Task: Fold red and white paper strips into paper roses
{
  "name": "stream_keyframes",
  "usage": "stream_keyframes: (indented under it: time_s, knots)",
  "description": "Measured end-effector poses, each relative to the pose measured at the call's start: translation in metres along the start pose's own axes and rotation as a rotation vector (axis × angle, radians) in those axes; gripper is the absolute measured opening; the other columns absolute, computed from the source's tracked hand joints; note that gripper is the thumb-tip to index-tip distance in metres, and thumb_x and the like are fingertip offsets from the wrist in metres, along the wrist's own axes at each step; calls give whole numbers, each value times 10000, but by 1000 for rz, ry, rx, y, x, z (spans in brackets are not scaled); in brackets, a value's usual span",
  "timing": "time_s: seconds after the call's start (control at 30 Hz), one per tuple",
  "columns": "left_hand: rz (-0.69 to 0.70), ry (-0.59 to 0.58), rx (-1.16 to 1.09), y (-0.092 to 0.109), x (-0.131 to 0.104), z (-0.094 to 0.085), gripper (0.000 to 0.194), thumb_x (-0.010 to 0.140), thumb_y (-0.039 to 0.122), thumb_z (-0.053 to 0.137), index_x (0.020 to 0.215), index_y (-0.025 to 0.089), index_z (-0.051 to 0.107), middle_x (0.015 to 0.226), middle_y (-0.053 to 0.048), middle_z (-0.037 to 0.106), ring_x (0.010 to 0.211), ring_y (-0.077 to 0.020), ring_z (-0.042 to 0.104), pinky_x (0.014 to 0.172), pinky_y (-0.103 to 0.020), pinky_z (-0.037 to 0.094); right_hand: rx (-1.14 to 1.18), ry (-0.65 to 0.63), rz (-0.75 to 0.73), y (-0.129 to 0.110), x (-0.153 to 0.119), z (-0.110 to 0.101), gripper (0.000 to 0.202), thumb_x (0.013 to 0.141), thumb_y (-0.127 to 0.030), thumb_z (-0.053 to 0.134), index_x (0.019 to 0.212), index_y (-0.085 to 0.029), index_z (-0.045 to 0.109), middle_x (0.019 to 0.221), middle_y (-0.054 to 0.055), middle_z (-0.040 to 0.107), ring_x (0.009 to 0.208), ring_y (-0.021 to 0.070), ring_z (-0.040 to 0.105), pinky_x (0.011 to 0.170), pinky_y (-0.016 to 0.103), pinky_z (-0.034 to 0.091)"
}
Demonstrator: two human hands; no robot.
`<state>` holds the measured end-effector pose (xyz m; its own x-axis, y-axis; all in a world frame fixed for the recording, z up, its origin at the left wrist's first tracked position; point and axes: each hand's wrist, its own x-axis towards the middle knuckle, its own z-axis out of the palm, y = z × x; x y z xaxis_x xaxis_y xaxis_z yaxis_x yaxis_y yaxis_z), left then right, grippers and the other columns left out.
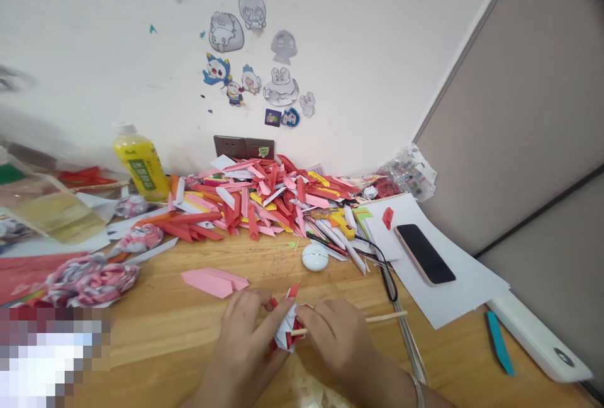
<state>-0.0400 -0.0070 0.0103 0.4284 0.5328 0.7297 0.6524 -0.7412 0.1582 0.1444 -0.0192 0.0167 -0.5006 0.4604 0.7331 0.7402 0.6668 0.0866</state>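
Folded paper (284, 335) was gripped by the left hand (245, 326) while a thin stick (387, 317) was held in the right hand (337, 332).

Two bare forearms, left forearm (214, 379) and right forearm (387, 373), rise from the bottom edge and angle inward. The left grip (245, 329) is half curled, its thumb (274, 323) stretched up and rightward. Close beside it, the right grip (333, 332) is bent tightly, knuckles up, fingertips pointing left.

Left hand (245, 326), right hand (337, 332) bare — forearms (394, 378) likewise — slim pale bracelet (418, 390) round right forearm.
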Motion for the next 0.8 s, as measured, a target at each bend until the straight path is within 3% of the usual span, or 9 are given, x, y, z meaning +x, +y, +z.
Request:
stream_keyframes:
  time_s: [0.3,0.57,0.7,0.8]
  knots:
    - [-27,-3,-8,0,0,1,331,767,110,581,1090,169,628,883,-83,528,772,-228,530,647,-373,479,53,3,-20,3,5,-3,249,928,-178,381,1063,-92,572,615,49,619,474,190,500,446,321,281]
    - [-171,-115,-267,-4,2,2,471,748,225,720,1204,264,608,952,-72,612,860,-224,629,711,-323,560,230,-61,350,17,7,-14,340,994,-366,327,1133,-165,564,868,92,704,737,213,656,618,304,461]
    - [-228,-157,-420,-7,-8,10,659,754,285,732,1352,347,462,1096,-67,644,987,-242,637,823,-350,554,292,-177,414,24,6,-10,311,983,-356,366,1049,-183,615,872,76,708,757,213,656,639,296,453]
    - [-374,-114,-558,-9,-19,18,745,730,359,754,1382,323,396,1156,-81,646,1017,-259,644,836,-370,558,360,-223,443,25,7,-8,327,981,-368,381,909,-190,645,785,48,700,685,191,639,596,274,413]
